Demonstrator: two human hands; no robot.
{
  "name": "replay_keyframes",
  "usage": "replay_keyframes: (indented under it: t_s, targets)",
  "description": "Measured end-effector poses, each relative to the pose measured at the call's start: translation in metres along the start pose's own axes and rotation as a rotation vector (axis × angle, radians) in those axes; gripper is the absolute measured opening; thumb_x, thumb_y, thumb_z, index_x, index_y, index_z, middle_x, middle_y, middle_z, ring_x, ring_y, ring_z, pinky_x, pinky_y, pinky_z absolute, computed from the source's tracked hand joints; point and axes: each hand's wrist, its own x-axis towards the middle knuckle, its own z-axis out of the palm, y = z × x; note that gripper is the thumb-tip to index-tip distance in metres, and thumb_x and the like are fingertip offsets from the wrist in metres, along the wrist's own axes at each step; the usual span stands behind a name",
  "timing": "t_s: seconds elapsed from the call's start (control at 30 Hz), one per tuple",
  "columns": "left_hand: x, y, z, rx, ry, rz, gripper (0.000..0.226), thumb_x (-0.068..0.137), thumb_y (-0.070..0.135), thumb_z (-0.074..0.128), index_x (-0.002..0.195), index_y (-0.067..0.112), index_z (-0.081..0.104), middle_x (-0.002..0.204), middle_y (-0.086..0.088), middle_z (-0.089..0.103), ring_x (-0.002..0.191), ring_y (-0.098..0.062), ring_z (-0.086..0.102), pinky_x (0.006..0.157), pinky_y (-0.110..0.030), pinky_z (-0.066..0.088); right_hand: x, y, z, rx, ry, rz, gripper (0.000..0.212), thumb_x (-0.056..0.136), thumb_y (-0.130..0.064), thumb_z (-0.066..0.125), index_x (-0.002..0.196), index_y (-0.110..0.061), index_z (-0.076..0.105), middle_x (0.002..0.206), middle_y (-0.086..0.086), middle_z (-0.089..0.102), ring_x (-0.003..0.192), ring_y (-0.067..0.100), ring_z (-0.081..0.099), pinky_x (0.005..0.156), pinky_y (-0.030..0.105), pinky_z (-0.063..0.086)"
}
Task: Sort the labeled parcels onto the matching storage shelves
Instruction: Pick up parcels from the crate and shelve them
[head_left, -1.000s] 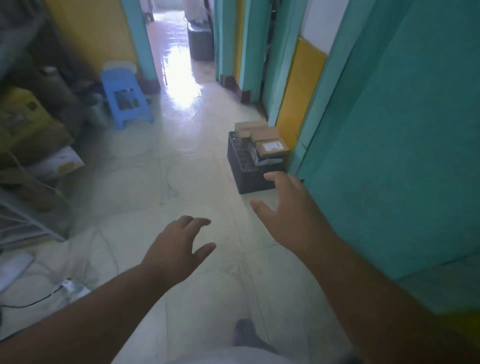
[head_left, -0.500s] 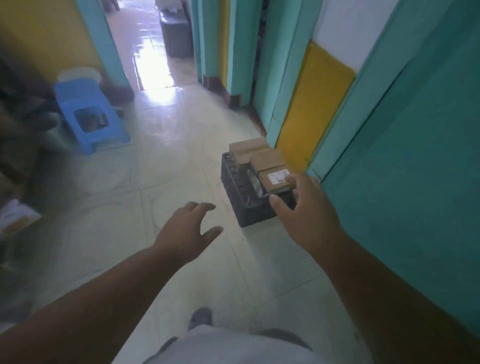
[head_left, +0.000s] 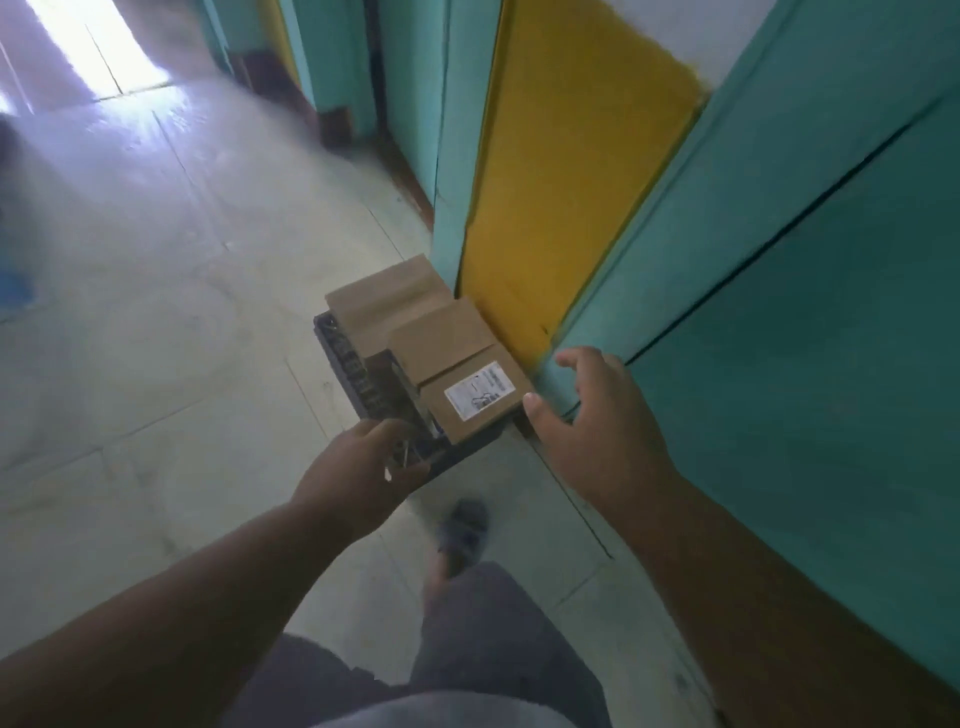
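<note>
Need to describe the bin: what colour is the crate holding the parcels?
Black crate, seen in the head view.

I see the dark crate (head_left: 358, 384) standing on the tiled floor (head_left: 171, 332), hard against the yellow wall panel (head_left: 561, 182) and the teal door (head_left: 810, 291), so its right side leaves only a narrow gap. Cardboard parcels (head_left: 441, 340) fill the top. Left of the crate the floor lies open. The near rim, I think, is reachable, though blur hides it.

Matt brown cardboard parcels (head_left: 441, 343); dark plastic crate (head_left: 353, 371); glossy tiled floor (head_left: 171, 312)
</note>
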Motion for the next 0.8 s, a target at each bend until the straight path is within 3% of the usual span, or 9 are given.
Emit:
replay_keyframes:
  t_s: [0.27, 0.4, 0.47, 0.53, 0.63, 0.7, 0.8]
  targets:
    - [0.171, -0.042, 0.069, -0.209, -0.135, -0.244, 0.050, 0.090, 0.045, 0.068, 0.134, 0.030, 0.051, 0.121, 0.002, 0.063, 0.099, -0.018, 0.063, 0.085, -0.041, 0.057, 0.142, 0.071, 0.128, -0.023, -0.212, 0.171, 0.051, 0.096, -0.043, 0.059, 0.139, -0.021, 0.043, 0.131, 0.003, 0.047, 0.096, 0.007, 0.041, 0.053, 0.008, 0.024]
    - [0.234, -0.064, 0.113, -0.294, -0.197, -0.386, 0.043, 0.092, 0.046, 0.064, 0.128, 0.024, 0.056, 0.104, 0.002, 0.068, 0.092, -0.019, 0.067, 0.086, -0.043, 0.058, 0.183, 0.115, 0.192, -0.079, -0.279, 0.248, 0.056, 0.095, -0.045, 0.060, 0.141, -0.019, 0.041, 0.136, 0.005, 0.045, 0.097, 0.011, 0.043, 0.058, 0.013, 0.027]
    - [0.257, -0.073, 0.128, -0.331, -0.200, -0.483, 0.044, 0.093, 0.047, 0.063, 0.127, 0.019, 0.060, 0.096, 0.000, 0.068, 0.085, -0.020, 0.069, 0.080, -0.042, 0.061, 0.198, 0.133, 0.217, -0.093, -0.312, 0.270, 0.058, 0.094, -0.044, 0.060, 0.142, -0.018, 0.041, 0.137, 0.006, 0.045, 0.103, 0.016, 0.048, 0.069, 0.022, 0.037]
    - [0.275, -0.083, 0.142, -0.392, -0.194, -0.562, 0.049, 0.095, 0.046, 0.062, 0.134, 0.016, 0.058, 0.102, -0.004, 0.069, 0.081, -0.021, 0.070, 0.072, -0.039, 0.062, 0.215, 0.151, 0.241, -0.127, -0.328, 0.280, 0.060, 0.093, -0.045, 0.061, 0.143, -0.018, 0.041, 0.137, 0.007, 0.047, 0.114, 0.023, 0.051, 0.082, 0.031, 0.042]
    - [0.291, -0.094, 0.158, -0.524, -0.178, -0.656, 0.051, 0.094, 0.044, 0.064, 0.138, 0.020, 0.053, 0.103, -0.003, 0.068, 0.085, -0.024, 0.072, 0.074, -0.040, 0.064, 0.232, 0.167, 0.270, -0.222, -0.359, 0.306, 0.067, 0.091, -0.049, 0.059, 0.147, -0.018, 0.038, 0.139, 0.010, 0.050, 0.123, 0.030, 0.048, 0.096, 0.047, 0.048]
    - [0.297, -0.099, 0.168, -0.582, -0.147, -0.681, 0.047, 0.093, 0.042, 0.066, 0.135, 0.022, 0.056, 0.109, -0.002, 0.068, 0.087, -0.020, 0.071, 0.075, -0.038, 0.063, 0.238, 0.173, 0.283, -0.270, -0.407, 0.339, 0.075, 0.092, -0.049, 0.058, 0.153, -0.016, 0.028, 0.148, 0.012, 0.043, 0.131, 0.033, 0.043, 0.103, 0.051, 0.043]
    - [0.296, -0.096, 0.173, -0.605, -0.087, -0.683, 0.038, 0.094, 0.038, 0.065, 0.129, 0.023, 0.061, 0.105, 0.002, 0.070, 0.083, -0.014, 0.072, 0.066, -0.031, 0.061, 0.239, 0.175, 0.291, -0.232, -0.396, 0.397, 0.079, 0.093, -0.045, 0.058, 0.155, -0.012, 0.022, 0.151, 0.015, 0.037, 0.134, 0.034, 0.041, 0.104, 0.049, 0.041]
